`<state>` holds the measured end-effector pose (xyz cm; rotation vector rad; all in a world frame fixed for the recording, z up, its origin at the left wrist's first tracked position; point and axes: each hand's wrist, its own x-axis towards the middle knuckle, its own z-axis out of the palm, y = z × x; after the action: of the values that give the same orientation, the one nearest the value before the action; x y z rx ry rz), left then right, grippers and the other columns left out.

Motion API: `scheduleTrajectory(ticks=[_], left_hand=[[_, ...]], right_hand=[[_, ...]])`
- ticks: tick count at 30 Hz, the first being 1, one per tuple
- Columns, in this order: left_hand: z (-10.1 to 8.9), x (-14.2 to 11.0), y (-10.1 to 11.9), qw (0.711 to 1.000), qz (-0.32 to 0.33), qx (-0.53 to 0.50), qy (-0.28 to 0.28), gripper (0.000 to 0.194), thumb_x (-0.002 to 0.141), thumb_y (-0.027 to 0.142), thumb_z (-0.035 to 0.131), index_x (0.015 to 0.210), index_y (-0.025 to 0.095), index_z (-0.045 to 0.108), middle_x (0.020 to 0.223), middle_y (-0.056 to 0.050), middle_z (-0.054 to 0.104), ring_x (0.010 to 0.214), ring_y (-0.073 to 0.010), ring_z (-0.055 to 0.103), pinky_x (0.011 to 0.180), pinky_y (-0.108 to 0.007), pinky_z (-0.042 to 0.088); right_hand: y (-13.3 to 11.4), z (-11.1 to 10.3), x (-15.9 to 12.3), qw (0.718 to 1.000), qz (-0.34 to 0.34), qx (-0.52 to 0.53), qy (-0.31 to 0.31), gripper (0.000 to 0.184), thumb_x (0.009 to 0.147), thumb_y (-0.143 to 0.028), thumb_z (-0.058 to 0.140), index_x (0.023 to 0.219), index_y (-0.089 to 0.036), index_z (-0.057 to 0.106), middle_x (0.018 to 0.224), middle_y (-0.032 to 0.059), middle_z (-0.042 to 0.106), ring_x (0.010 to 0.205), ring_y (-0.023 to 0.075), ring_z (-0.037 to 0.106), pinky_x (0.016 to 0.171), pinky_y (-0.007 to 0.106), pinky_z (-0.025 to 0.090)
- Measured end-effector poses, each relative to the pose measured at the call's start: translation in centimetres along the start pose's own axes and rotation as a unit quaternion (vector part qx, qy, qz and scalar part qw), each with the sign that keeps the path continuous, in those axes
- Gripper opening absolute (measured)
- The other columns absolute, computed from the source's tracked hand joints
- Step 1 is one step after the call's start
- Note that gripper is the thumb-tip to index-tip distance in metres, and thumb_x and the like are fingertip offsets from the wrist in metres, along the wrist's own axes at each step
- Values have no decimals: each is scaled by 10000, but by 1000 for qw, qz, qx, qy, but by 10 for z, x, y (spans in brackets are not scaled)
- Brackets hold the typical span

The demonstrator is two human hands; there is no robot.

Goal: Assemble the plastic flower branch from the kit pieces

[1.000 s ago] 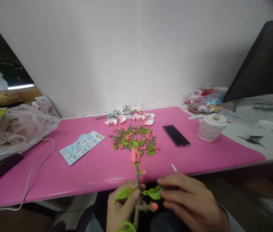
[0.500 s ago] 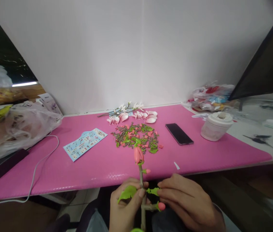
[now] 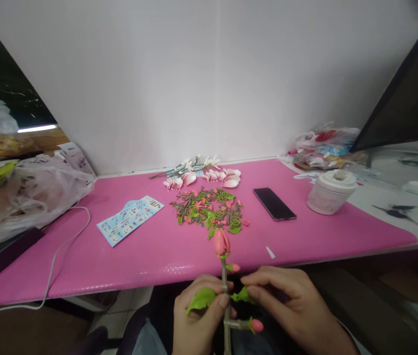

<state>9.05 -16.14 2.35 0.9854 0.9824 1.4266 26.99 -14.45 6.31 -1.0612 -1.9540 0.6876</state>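
Note:
My left hand (image 3: pixel 196 320) grips the brown stem of a toy flower branch (image 3: pixel 225 281), thumb beside a green leaf (image 3: pixel 201 299). The branch stands upright below the table edge, topped by a pink bud (image 3: pixel 221 242), with smaller buds on side twigs. My right hand (image 3: pixel 290 308) pinches a second green leaf (image 3: pixel 241 295) at the stem's right side. On the pink mat (image 3: pixel 150 251) beyond lies a pile of small green, brown and pink parts (image 3: pixel 209 209), with pink-white petals (image 3: pixel 201 180) behind it.
A blue instruction sheet (image 3: pixel 129 219) lies left of the pile, a black phone (image 3: pixel 273 203) right of it, then a white lidded jar (image 3: pixel 330 192). Plastic bags (image 3: pixel 24 195) and a white cable (image 3: pixel 59 256) sit at the left. A dark monitor (image 3: pixel 412 98) and scissors (image 3: pixel 397 211) are at the right.
The flower branch and both hands have shifted a little to the right. My right fingers have closed in on the right leaf at the stem.

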Motion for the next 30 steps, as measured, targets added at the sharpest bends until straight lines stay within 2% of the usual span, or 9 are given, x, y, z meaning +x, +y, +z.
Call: scheduleTrajectory(ticks=[3, 6, 8, 13, 16, 20, 25, 28, 30], left_hand=[[-2, 4, -5, 997, -43, -51, 38, 176, 653, 308, 790, 688, 140, 746, 719, -63, 717, 462, -133, 619, 457, -226, 507], [-5, 8, -7, 993, -69, -86, 42, 228, 613, 346, 819, 684, 141, 750, 603, -36, 689, 463, -126, 609, 445, -199, 482], [-4, 9, -7, 987, -94, -118, 64, 262, 560, 361, 847, 654, 142, 739, 551, -16, 665, 432, -114, 589, 420, -186, 455], [1, 7, -3, 980, -111, -143, 78, 318, 504, 383, 866, 577, 123, 696, 575, -44, 689, 390, -113, 562, 392, -211, 453], [-1, 6, -4, 985, -105, -126, 49, 300, 536, 373, 853, 607, 123, 704, 668, -74, 725, 398, -125, 583, 393, -225, 467], [-6, 4, -6, 992, -76, -91, 36, 218, 624, 322, 808, 659, 133, 705, 762, -88, 727, 469, -156, 635, 412, -222, 480], [-6, 1, 3, 1000, -17, -9, 11, 130, 684, 262, 763, 668, 143, 712, 782, -84, 715, 503, -165, 646, 484, -256, 531], [-6, 2, 5, 1000, -5, 21, 16, 116, 696, 256, 752, 671, 150, 712, 788, -82, 714, 515, -167, 648, 494, -253, 532], [-7, 3, 2, 1000, -9, 9, 18, 118, 691, 260, 756, 679, 150, 714, 783, -78, 716, 508, -160, 640, 494, -249, 524]], right_hand=[[-1, -6, 0, 996, -75, -46, 34, 152, 855, -254, 625, 1002, -252, 662, 931, 9, 712, 821, 134, 682, 741, 198, 545], [0, -9, 1, 979, -175, -102, 4, 291, 824, -201, 642, 1113, -230, 629, 1139, 71, 652, 1030, 180, 635, 878, 256, 533], [3, -7, 1, 967, -224, -123, -13, 282, 859, -122, 571, 1123, -204, 626, 1164, 86, 638, 1079, 162, 609, 907, 236, 515], [6, 0, 2, 946, -295, -131, 37, 189, 940, -155, 492, 1047, -156, 649, 953, 67, 713, 898, 116, 659, 801, 184, 528], [1, 2, 3, 943, -310, -112, 42, 193, 950, -172, 480, 985, -138, 666, 875, 68, 723, 793, 118, 666, 725, 192, 532], [-5, 6, 1, 969, -239, -58, 37, 143, 911, -153, 534, 858, -161, 667, 724, 28, 685, 652, 110, 632, 604, 198, 498], [-8, 14, 0, 997, -21, 73, 8, 142, 812, -115, 624, 686, -181, 631, 594, -28, 636, 539, 84, 604, 532, 152, 475], [-5, 17, 1, 984, 74, 161, -1, 47, 814, -162, 632, 769, -178, 629, 617, -24, 661, 548, 97, 638, 531, 144, 512], [-2, 16, 0, 982, 83, 173, 1, 78, 824, -169, 622, 900, -186, 624, 653, -22, 667, 560, 107, 653, 536, 157, 532]])
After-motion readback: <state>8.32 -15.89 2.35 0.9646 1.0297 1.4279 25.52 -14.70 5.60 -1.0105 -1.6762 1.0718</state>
